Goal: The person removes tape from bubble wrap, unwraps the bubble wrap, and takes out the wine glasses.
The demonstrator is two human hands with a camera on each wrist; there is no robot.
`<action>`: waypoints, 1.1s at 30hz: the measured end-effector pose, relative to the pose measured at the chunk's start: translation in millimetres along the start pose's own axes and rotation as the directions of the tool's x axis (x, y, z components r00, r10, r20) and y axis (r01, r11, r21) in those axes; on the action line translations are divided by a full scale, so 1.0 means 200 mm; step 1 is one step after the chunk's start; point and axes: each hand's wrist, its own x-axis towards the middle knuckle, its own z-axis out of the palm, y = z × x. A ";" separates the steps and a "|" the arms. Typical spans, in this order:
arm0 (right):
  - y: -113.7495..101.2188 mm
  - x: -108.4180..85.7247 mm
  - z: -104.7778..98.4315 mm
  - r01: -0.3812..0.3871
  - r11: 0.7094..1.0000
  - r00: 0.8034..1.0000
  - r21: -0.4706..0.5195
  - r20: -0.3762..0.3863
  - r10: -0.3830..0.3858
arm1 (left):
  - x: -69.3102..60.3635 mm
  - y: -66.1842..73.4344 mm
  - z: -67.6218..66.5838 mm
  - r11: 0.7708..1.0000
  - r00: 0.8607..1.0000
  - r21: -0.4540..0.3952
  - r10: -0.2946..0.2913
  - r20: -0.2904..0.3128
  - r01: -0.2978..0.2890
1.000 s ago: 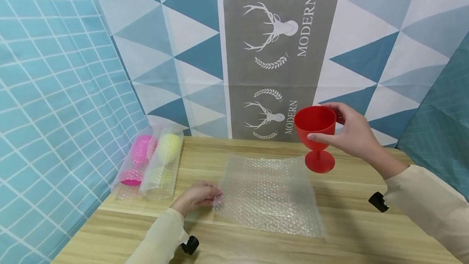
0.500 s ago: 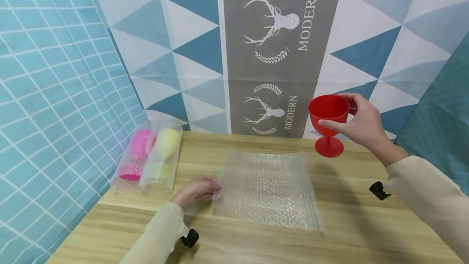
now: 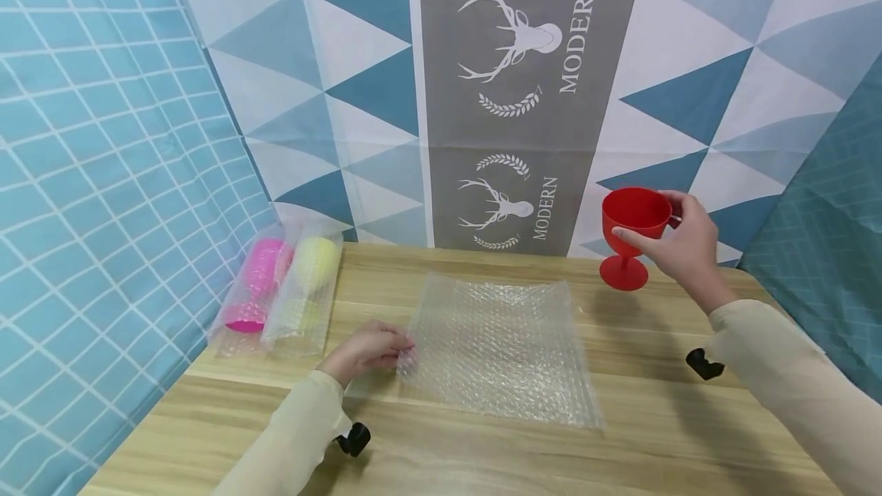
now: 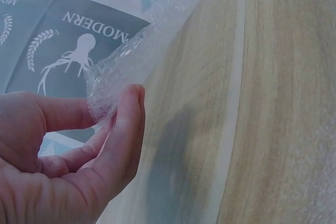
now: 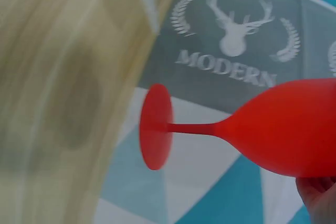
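fingers, left hand (image 3: 372, 348): bubble wrap (image 3: 503, 347) pinched at left edge
right hand (image 3: 689, 247): red goblet (image 3: 635, 210) pinched by bowl
goblet: held upright, right of wrap

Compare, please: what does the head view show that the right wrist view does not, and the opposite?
Only the head view shows the left hand, the wrapped pink goblet and yellow goblet, and the open inside of the red goblet.
Only the right wrist view shows that goblet's stem in full side profile.
Both share the red goblet, the right hand, the table and the grey MODERN panel.
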 end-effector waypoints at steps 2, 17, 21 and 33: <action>0.04 0.00 0.02 -0.026 1.000 1.000 0.006 -0.010 0.026 | 0.00 0.00 0.00 1.000 1.000 0.004 0.003 0.000 -0.003; 0.28 0.02 0.17 -0.225 0.974 0.974 0.008 0.015 0.225 | 0.01 -0.05 0.00 1.000 1.000 0.015 0.012 0.014 -0.012; 0.30 0.03 0.18 -0.248 0.968 0.969 0.022 0.009 0.248 | 0.01 -0.05 0.00 1.000 1.000 0.022 0.003 -0.005 -0.002; 0.28 0.10 0.20 -0.251 0.968 0.968 0.032 -0.002 0.251 | 0.01 -0.03 0.00 1.000 1.000 0.019 0.009 -0.024 -0.008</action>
